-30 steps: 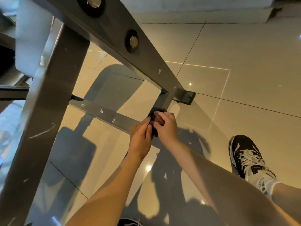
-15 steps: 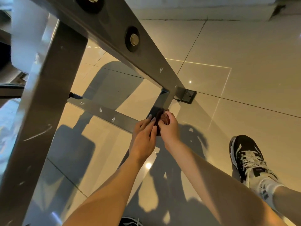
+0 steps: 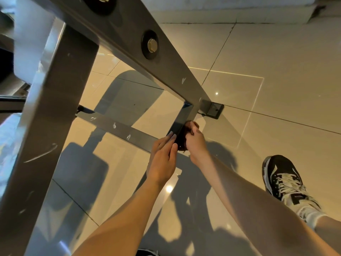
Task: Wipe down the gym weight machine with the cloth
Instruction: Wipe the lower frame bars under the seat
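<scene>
The weight machine's grey steel frame (image 3: 129,39) fills the left and top of the head view, with a slanted beam and bolts running down to a floor bar (image 3: 118,127). A short upright post (image 3: 181,117) joins them near the floor. My right hand (image 3: 195,143) grips a small dark brown cloth (image 3: 182,135) and presses it against that post. Straight fingers of my left hand (image 3: 164,156) lie on the post and the floor bar just left of the cloth. Most of the cloth is hidden between my hands.
Glossy beige floor tiles (image 3: 267,71) surround the frame. A black foot plate (image 3: 214,109) anchors the slanted beam. My right foot in a black-and-white sneaker (image 3: 284,182) stands at the right. A low pale ledge (image 3: 221,10) runs along the top.
Both hands have slid a little up the post with the cloth, and my view has moved closer to the frame.
</scene>
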A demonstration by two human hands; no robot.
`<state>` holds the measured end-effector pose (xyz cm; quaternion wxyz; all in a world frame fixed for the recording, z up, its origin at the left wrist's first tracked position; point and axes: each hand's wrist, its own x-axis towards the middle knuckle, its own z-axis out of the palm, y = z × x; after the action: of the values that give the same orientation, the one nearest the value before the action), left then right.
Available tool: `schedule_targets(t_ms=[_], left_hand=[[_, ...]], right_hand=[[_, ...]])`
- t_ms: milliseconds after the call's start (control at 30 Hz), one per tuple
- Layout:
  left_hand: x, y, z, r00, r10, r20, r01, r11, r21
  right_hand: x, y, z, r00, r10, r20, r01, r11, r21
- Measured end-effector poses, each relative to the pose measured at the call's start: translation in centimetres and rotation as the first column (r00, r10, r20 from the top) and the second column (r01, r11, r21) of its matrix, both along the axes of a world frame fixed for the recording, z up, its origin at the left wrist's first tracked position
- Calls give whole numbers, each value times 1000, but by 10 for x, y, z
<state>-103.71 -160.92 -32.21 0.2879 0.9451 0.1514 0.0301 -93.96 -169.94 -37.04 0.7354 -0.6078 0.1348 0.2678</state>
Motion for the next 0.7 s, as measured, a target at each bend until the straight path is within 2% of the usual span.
schedule_targets(t_ms=[100, 300, 500, 700], left_hand=[[2, -2, 0, 1000, 4, 4, -4, 1000, 1], [-3, 2, -1, 998, -5, 59, 5, 1000, 9], [-4, 3, -1, 999, 6, 42, -6, 1000, -8], [-3, 1, 1, 998, 18, 52, -17, 1000, -15]], right_hand=[[3, 0, 5, 999, -4, -33, 5, 1000, 28], [-50, -5, 16, 995, 82, 58, -80, 996, -31], [8, -2, 17, 995, 7, -102, 1, 997, 81], [-30, -5, 17, 981, 112, -158, -99, 991, 88]])
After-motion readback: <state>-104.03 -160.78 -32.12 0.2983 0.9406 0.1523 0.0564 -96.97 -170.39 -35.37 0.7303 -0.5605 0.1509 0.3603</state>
